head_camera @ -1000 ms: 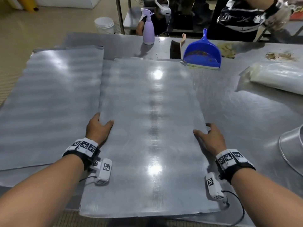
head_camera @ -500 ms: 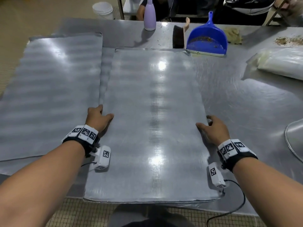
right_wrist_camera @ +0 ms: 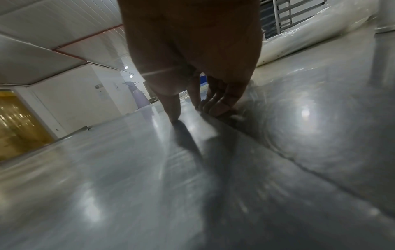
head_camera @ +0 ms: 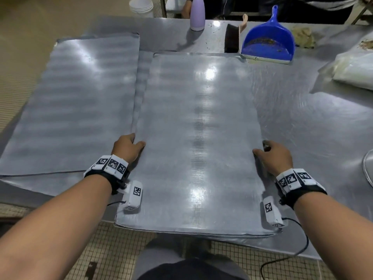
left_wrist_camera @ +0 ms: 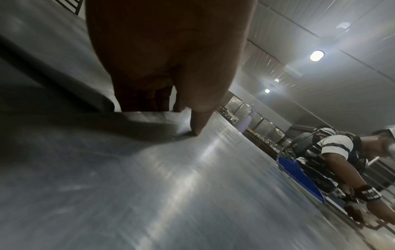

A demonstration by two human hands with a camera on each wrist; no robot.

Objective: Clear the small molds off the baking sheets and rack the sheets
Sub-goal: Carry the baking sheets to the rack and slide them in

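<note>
A bare metal baking sheet (head_camera: 197, 138) lies lengthwise in front of me, its near end hanging over the table's front edge. My left hand (head_camera: 128, 147) grips its left edge, thumb on top (left_wrist_camera: 198, 125) and fingers curled under. My right hand (head_camera: 271, 155) grips the right edge the same way, thumb on the sheet (right_wrist_camera: 173, 111) and fingers (right_wrist_camera: 220, 101) hooked over the rim. A second bare baking sheet (head_camera: 80, 102) lies flat to the left, partly under the first. No small molds are in view.
At the back of the steel table (head_camera: 302, 122) stand a lilac spray bottle (head_camera: 197, 14), a brush (head_camera: 232, 37) and a blue dustpan (head_camera: 268, 43). A plastic-wrapped bundle (head_camera: 355, 71) lies at the right. Another person (left_wrist_camera: 333, 152) works across the table.
With both hands on its edges, the middle sheet has slid toward me; its near end now overhangs the table front more. The hands' hold is unchanged.
</note>
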